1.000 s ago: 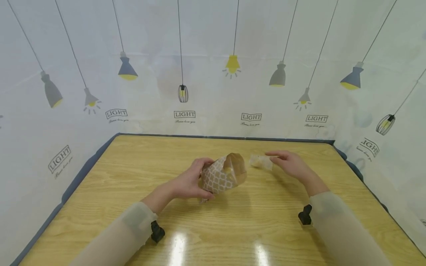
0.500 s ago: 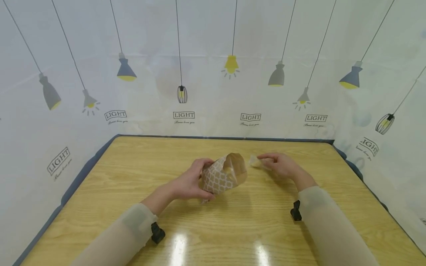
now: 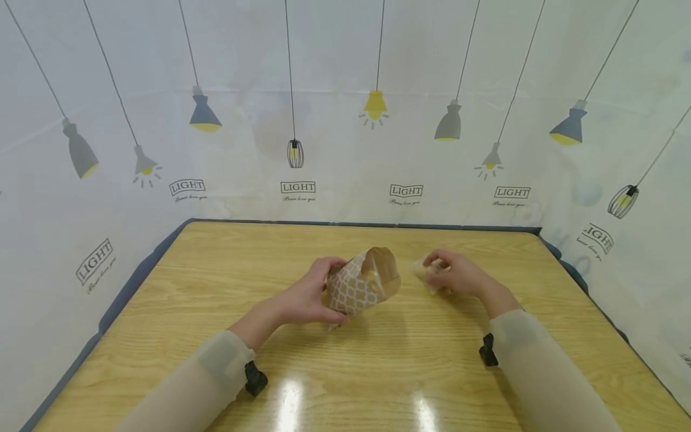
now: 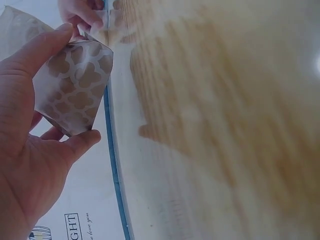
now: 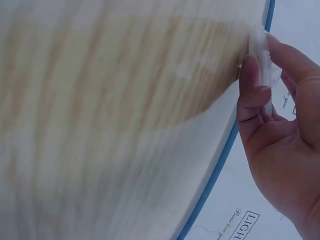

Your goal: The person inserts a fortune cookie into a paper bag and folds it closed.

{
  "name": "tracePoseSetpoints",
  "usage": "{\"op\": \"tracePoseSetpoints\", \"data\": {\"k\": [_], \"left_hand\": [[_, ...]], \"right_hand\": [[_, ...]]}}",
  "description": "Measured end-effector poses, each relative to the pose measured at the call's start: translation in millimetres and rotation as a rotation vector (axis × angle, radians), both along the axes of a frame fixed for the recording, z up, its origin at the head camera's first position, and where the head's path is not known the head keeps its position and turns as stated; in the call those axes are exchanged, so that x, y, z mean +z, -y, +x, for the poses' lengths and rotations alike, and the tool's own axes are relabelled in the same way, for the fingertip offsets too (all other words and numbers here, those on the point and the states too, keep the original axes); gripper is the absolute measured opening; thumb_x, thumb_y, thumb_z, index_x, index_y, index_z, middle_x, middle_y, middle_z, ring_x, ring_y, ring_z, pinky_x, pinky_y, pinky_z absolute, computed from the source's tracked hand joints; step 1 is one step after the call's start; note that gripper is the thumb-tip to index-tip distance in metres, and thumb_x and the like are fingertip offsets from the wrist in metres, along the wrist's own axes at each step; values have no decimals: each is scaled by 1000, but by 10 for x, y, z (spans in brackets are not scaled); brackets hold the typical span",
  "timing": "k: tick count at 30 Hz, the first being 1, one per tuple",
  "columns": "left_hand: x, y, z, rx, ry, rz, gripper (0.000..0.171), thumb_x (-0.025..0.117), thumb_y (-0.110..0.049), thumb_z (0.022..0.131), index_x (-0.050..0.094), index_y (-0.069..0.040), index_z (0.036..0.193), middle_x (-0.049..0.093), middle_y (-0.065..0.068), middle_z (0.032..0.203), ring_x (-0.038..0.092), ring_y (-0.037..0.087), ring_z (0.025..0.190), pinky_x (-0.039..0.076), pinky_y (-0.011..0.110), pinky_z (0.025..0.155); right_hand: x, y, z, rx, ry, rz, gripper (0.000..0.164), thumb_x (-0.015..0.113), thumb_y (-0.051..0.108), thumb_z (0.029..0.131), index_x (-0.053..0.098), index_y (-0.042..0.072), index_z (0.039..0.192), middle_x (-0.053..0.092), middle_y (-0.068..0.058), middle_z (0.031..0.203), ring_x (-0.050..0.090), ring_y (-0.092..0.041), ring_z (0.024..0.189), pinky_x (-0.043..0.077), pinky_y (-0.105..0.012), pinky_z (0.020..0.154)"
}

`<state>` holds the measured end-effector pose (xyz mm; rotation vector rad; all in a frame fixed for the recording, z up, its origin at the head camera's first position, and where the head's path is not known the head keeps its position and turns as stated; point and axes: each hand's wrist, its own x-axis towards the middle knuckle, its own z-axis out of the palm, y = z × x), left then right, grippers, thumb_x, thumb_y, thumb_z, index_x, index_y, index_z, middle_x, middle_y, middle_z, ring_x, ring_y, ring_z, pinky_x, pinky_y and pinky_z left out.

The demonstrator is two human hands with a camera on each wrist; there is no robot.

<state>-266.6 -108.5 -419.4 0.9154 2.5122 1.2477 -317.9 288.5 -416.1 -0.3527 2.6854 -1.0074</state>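
Note:
My left hand (image 3: pixel 308 298) grips a brown paper bag (image 3: pixel 352 287) printed with a white lattice pattern. The bag lies tilted in the hand, its open mouth turned to the right; something pale shows just inside. In the left wrist view, thumb and fingers wrap the patterned bag (image 4: pixel 75 82) from both sides. To the right of the mouth, my right hand (image 3: pixel 460 275) pinches a small crumpled, see-through plastic packet (image 3: pixel 420 269). The right wrist view has this clear packet (image 5: pixel 259 52) between thumb and curled fingers, which partly hide it.
Both hands are above a light wooden table (image 3: pixel 227 252) with a dark blue edge strip along the back. Behind it rises a white wall covering (image 3: pixel 345 144) printed with hanging lamps and "LIGHT" labels. A small black device (image 3: pixel 255 378) sits at each wrist.
My right hand has moved left toward the bag, then slightly back right, its fingers curling closer round the plastic packet, which now looks more bunched. The left hand and bag stay nearly still.

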Motion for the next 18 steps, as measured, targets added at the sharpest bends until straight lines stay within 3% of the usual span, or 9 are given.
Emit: {"op": "tracePoseSetpoints", "data": {"k": [3, 6, 11, 13, 18], "left_hand": [[-2, 3, 1, -1, 1, 1, 117, 102, -19, 77, 26, -9, 165, 34, 17, 163, 42, 33, 151, 38, 59, 131], [-8, 5, 2, -5, -2, 2, 117, 102, -19, 77, 27, -9, 165, 34, 17, 162, 42, 33, 151, 38, 59, 131], [-11, 8, 3, -4, 2, 5, 117, 102, -20, 77, 26, -8, 165, 34, 17, 162, 42, 33, 151, 38, 59, 132], [-4, 5, 8, 0, 11, 3, 117, 102, -19, 77, 26, -9, 165, 34, 17, 162, 41, 33, 151, 38, 59, 132], [12, 4, 24, 7, 19, -7, 117, 102, -20, 78, 25, -8, 166, 34, 18, 163, 43, 34, 151, 39, 59, 131]], "right_hand": [[38, 12, 69, 3, 15, 48, 35, 74, 28, 106, 64, 15, 137, 61, -26, 141, 60, -35, 114, 55, -39, 87], [75, 5, 155, 6, 42, 56, 35, 76, 28, 104, 64, 14, 134, 65, -20, 131, 60, -30, 106, 51, -37, 85], [137, -25, 310, 12, 95, -81, 34, 72, 23, 106, 59, 9, 134, 55, -10, 101, 51, -19, 74, 47, -31, 65], [165, -31, 376, -6, 74, -152, 36, 71, 25, 108, 58, 9, 137, 52, -8, 95, 52, -20, 70, 49, -32, 62], [272, 31, 565, -65, -42, -315, 43, 76, 30, 105, 59, 13, 140, 60, -7, 97, 57, -19, 72, 53, -34, 62]]}}
